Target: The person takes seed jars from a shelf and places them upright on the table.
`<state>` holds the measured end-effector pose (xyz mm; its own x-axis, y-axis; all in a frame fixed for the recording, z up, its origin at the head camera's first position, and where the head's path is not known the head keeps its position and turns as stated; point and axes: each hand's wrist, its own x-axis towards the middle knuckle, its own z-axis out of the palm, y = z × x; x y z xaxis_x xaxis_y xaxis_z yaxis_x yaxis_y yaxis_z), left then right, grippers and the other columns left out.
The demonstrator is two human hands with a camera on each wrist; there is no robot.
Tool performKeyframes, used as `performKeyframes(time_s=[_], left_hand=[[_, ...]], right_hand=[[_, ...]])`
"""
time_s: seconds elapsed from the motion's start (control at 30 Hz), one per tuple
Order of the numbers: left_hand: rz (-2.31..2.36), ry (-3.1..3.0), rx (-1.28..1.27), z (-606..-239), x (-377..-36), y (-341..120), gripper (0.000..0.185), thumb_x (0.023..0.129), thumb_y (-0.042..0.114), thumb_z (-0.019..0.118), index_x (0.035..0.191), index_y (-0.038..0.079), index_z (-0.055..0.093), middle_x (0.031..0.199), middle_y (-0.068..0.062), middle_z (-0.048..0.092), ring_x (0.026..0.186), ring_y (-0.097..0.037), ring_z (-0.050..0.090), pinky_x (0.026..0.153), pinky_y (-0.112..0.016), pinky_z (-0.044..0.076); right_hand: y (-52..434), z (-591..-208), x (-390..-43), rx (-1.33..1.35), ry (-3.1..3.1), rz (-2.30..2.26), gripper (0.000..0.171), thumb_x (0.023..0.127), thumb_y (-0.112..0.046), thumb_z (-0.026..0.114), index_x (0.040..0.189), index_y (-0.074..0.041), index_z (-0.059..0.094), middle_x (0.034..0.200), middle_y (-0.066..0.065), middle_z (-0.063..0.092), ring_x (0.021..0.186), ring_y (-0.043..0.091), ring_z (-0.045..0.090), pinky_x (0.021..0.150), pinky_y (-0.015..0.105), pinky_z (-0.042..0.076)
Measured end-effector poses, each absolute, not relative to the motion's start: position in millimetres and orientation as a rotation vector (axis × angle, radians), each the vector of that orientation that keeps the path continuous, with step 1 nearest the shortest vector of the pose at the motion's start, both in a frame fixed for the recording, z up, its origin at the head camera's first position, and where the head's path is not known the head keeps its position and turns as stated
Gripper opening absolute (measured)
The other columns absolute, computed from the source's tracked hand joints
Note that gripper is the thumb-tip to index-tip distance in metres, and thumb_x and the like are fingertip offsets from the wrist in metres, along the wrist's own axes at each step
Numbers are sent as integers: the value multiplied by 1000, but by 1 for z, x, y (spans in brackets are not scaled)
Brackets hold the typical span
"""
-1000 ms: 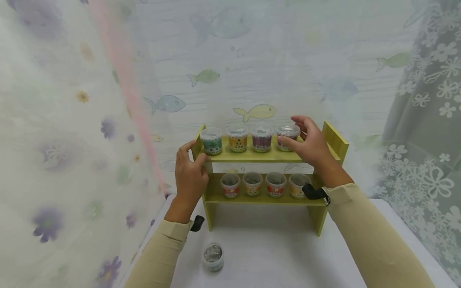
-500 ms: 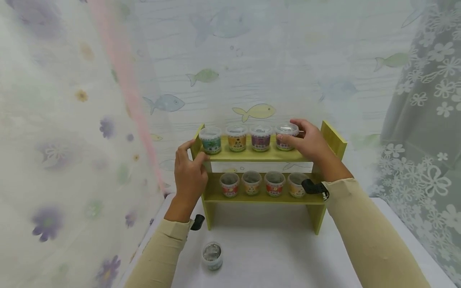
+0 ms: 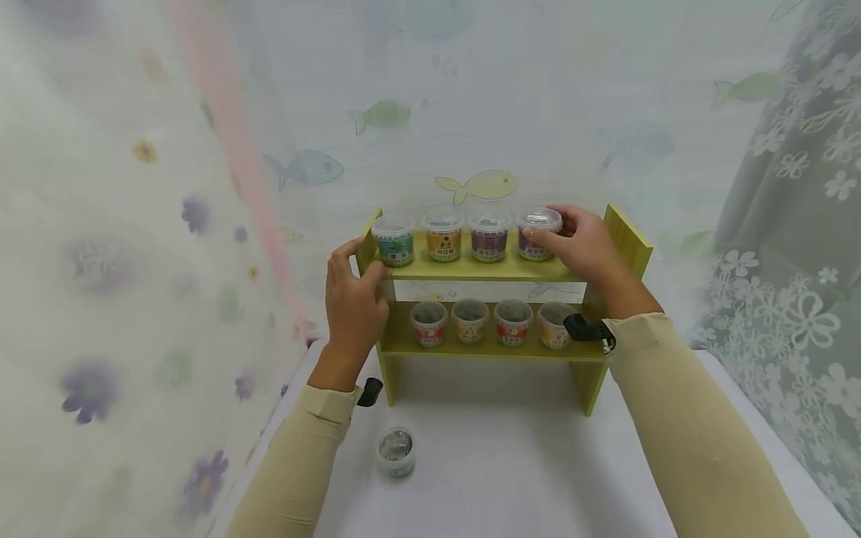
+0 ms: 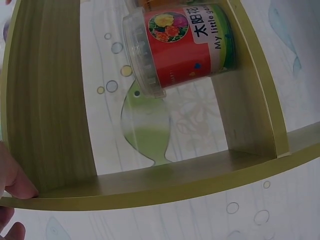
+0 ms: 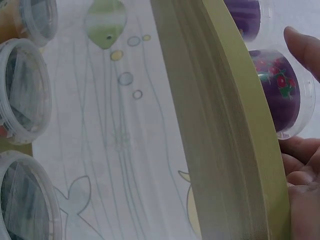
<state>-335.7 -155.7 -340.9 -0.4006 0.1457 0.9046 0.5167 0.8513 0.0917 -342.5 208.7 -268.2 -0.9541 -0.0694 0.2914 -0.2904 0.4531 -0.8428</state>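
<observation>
We see the right hand (image 3: 585,243) with fingers and thumb curled round a purple-labelled, clear-lidded round plastic cup (image 3: 537,252), right end of the row of 4 on the upper board of a yellow-green wooden rack (image 3: 484,276)! Across from it, we've got the left hand (image 3: 356,306) clamped on the rack's left side, just beside a green-labelled, clear-lidded round plastic cup (image 3: 395,249). Below, we count 4 red- and yellow-labelled clear plastic cups (image 3: 429,334).

I've got four garden tubs (image 3: 489,243) along the upper shelf (image 3: 484,276) of the rack (image 3: 629,243), four lower tubs (image 3: 471,325) beneath, and a lone tub (image 3: 397,456) on the table (image 3: 511,463) before its left end.
</observation>
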Motion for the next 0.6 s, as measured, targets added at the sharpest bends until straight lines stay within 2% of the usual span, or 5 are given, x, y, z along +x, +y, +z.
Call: performKeyframes(time_s=[0.13, 0.4, 0.6], left_hand=[[-433, -1990, -482, -339, -336, -157, 27, 88, -10, 51, 95, 7, 72, 148, -24, 41, 128, -42, 50, 99, -54, 48], [-436, -2009, -478, -343, -334, -156, 31, 86, -13, 50, 94, 9, 71, 149, -23, 41, 128, -41, 50, 95, -54, 50], [-438, -1996, -480, -339, -332, -156, 31, 85, -13, 51, 94, 9, 71, 149, -22, 41, 126, -40, 51, 92, -54, 50]], right_hand=[[207, -267, -342, 305, -2483, 1497, 74, 92, -54, 72, 151, -14, 51, 140, 9, 59, 120, 17, 61, 88, 23, 53], [207, -269, -337, 266, -2558, 1383, 84, 90, -63, 68, 153, -11, 47, 140, 12, 58, 121, 25, 60, 93, 36, 53], [204, -265, -336, 290, -2562, 1347, 85, 91, -64, 67, 153, -9, 47, 139, 15, 58, 121, 29, 59, 96, 44, 52]])
